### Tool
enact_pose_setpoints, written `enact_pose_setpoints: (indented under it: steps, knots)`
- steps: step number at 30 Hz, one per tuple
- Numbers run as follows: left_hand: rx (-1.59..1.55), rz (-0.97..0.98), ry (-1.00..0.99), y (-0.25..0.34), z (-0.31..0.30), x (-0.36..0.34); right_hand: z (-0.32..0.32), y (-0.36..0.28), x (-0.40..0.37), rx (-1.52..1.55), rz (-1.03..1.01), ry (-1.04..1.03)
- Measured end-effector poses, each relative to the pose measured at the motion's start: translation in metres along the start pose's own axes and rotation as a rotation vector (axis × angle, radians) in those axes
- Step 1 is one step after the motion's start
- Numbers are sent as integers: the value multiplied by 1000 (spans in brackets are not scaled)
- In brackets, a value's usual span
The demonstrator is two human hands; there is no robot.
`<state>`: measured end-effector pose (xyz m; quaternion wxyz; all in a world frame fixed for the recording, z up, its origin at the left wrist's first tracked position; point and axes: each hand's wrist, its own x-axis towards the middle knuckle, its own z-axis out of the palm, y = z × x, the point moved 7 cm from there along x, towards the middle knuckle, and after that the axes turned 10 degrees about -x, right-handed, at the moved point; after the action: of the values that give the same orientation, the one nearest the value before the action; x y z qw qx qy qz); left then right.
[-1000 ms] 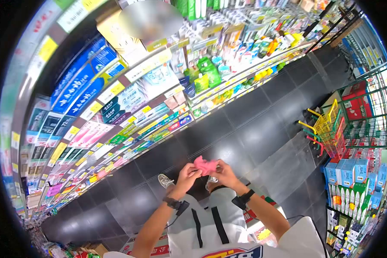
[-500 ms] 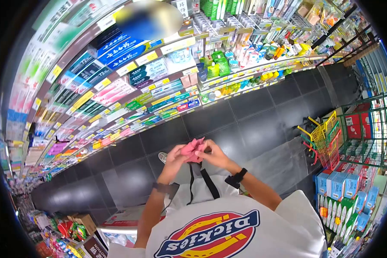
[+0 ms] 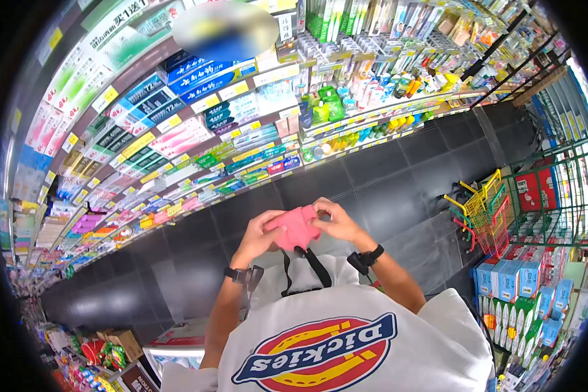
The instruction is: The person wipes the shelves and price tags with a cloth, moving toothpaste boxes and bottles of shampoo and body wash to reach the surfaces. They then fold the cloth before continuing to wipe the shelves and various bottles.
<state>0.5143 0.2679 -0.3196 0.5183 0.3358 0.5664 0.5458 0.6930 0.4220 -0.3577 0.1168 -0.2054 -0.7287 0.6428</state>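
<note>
The pink cloth (image 3: 296, 227) looks different now. Half a second ago it was a crumpled wad pinched between the hands; now it sits broader and smoother, a rounded shape spread between them, so the bunched-up stage looks over and the piece is opened out. Whether it is plain cloth or a small soft bag, I cannot tell.

The left hand (image 3: 258, 236) grips its left edge and the right hand (image 3: 336, 222) its upper right edge. Both sets of fingers are clamped on the cloth, the right fingers (image 3: 320, 210) curling over the top rim. It is held up in front of the chest, well above the dark tiled floor (image 3: 385, 176). The stocked shelves (image 3: 196, 130) run along the far left, and the stacked baskets (image 3: 480, 209) stand off to the right, well apart.
</note>
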Motion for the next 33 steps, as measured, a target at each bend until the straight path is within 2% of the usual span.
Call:
enact_pose_setpoints:
  steps: [3, 5, 8, 11, 14, 16, 17, 19, 20, 21, 23, 25, 26, 29, 32, 33]
  knots:
    - [54, 19, -31, 5, -5, 11, -4, -28, -7, -40, -90, 152]
    - [81, -49, -94, 5, -4, 20, -5, -43, -13, -171, -130, 226]
    - [158, 18, -204, 21, -1, 33, 4, -35, -26, 124, 80, 246]
    - [-149, -10, -237, 45, 1, 37, 6, -68, -34, 289, 148, 272]
    - [-132, 69, -276, 97, -10, 31, 9, -108, -22, 385, 35, 283]
    - [-175, 97, -238, 104, -27, 30, 21, -143, -10, 414, -14, 332]
    - [-37, 246, -190, 111, -43, 28, 33, -152, 1, 385, -10, 313]
    - [-214, 42, -206, 93, -73, 24, 62, -164, 22, 320, 9, 277]
    - [-262, 21, -187, 85, -90, 21, 79, -168, 32, 116, -81, 244]
    - [-222, 31, -157, 83, -111, 13, 95, -167, 49, -91, -178, 206]
    - [-233, 13, -139, 81, -146, -8, 128, -170, 73, -245, -242, 184]
    - [-326, -3, -116, 87, -169, -38, 157, -176, 81, -142, -168, 219]
    - [-375, -6, -102, 90, -178, -46, 165, -175, 77, -39, 16, 209]
    - [-313, -61, -66, 77, -204, -62, 187, -155, 85, 245, 65, 256]
    - [-112, -65, -75, 42, -225, -62, 206, -118, 87, 177, 77, 188]
    - [-42, 72, -156, 50, -220, -61, 205, -124, 82, 186, 18, 223]
